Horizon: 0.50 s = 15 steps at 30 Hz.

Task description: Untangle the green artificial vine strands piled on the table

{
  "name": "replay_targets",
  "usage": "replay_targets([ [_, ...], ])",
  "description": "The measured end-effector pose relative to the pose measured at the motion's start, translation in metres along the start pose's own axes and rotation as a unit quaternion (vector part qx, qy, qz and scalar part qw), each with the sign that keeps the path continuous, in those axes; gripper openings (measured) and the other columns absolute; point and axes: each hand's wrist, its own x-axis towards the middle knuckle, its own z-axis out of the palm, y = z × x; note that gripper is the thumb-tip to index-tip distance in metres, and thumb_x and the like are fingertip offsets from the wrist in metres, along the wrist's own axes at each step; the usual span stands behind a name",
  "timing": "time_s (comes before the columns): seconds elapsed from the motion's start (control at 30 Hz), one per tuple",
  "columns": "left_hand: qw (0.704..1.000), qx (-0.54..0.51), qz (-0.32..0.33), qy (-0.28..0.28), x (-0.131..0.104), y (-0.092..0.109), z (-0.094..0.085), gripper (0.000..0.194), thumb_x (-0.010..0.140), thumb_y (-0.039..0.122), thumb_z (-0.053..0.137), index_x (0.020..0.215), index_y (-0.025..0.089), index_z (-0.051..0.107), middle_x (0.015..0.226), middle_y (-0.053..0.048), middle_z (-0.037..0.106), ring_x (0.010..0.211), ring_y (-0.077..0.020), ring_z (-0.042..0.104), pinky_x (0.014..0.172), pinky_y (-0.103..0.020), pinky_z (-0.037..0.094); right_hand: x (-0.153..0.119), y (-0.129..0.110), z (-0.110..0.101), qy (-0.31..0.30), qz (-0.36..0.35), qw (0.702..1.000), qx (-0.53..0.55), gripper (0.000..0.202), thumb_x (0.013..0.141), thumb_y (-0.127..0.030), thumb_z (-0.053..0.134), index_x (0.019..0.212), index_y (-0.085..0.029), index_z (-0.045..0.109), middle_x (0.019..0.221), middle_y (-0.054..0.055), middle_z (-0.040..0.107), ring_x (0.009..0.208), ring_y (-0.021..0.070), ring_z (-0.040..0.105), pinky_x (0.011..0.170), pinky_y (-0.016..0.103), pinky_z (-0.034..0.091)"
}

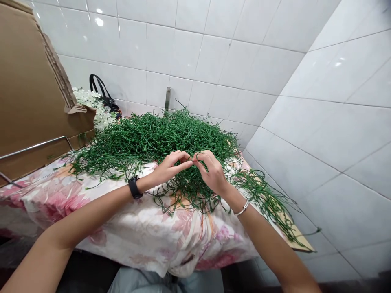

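A big tangled heap of thin green stems [159, 134], which look like plastic, lies on the flowered cloth. In front of it, my left hand [174, 165] and my right hand [212, 169] meet fingertip to fingertip. Both are closed in a pinch on a thin green stem [199, 154], only a little of which shows between the fingers. Exactly how each fingertip grips it is too small to make out. Below the hands, more stems spill toward the front of the cloth.
A separate bunch of green stems [269, 199] lies along the right edge, on a board. At left stand a large cardboard box [30, 73] and a metal rod [33, 145]. White flowers [88, 97] and a black bag [105, 97] sit behind. Tiled walls [201, 53] close off the back and right.
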Motion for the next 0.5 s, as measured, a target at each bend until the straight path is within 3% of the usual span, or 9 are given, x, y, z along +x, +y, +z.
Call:
replay_targets([
  [0.1, 0.999, -0.029, -0.013, -0.019, 0.001, -0.001, 0.001, 0.028, 0.086, 0.038, 0.042, 0.071, 0.015, 0.047, 0.067, 0.002, 0.043, 0.065, -0.0092, 0.04, 0.061, -0.021, 0.031, 0.0, 0.003, 0.002, -0.025, 0.015, 1.0, 0.008, 0.005, 0.085, -0.016, 0.042, 0.086, -0.02, 0.045, 0.084, 0.006, 0.054, 0.083, 0.0158, 0.05, 0.074, 0.03, 0.044],
  [0.27, 0.999, -0.032, -0.033, 0.014, 0.002, -0.008, 0.002, 0.026, 0.085, 0.038, 0.043, 0.073, 0.015, 0.049, 0.066, 0.002, 0.045, 0.063, -0.0091, 0.041, 0.06, -0.021, 0.031, 0.005, 0.003, -0.003, -0.03, 0.049, 0.998, -0.04, 0.011, 0.083, -0.023, 0.048, 0.093, -0.02, 0.047, 0.093, 0.007, 0.054, 0.092, 0.0193, 0.05, 0.081, 0.036, 0.04],
  [0.4, 0.996, -0.054, -0.052, 0.047, 0.002, -0.014, 0.004, 0.026, 0.084, 0.039, 0.043, 0.074, 0.015, 0.048, 0.065, 0.003, 0.045, 0.062, -0.0089, 0.041, 0.06, -0.021, 0.033, 0.004, -0.034, -0.024, 0.066, 0.066, 0.995, -0.032, 0.021, 0.078, -0.028, 0.055, 0.098, -0.023, 0.052, 0.094, 0.007, 0.054, 0.096, 0.0231, 0.049, 0.086, 0.044, 0.036],
  [0.5, 0.996, -0.053, -0.059, 0.036, 0.001, -0.015, 0.006, 0.026, 0.084, 0.039, 0.043, 0.073, 0.015, 0.049, 0.065, 0.002, 0.046, 0.062, -0.0089, 0.041, 0.061, -0.021, 0.033, -0.007, -0.074, -0.03, -0.026, 0.091, 0.993, 0.073, 0.02, 0.084, -0.03, 0.046, 0.102, -0.027, 0.054, 0.102, 0.005, 0.056, 0.097, 0.0202, 0.05, 0.083, 0.04, 0.042],
])
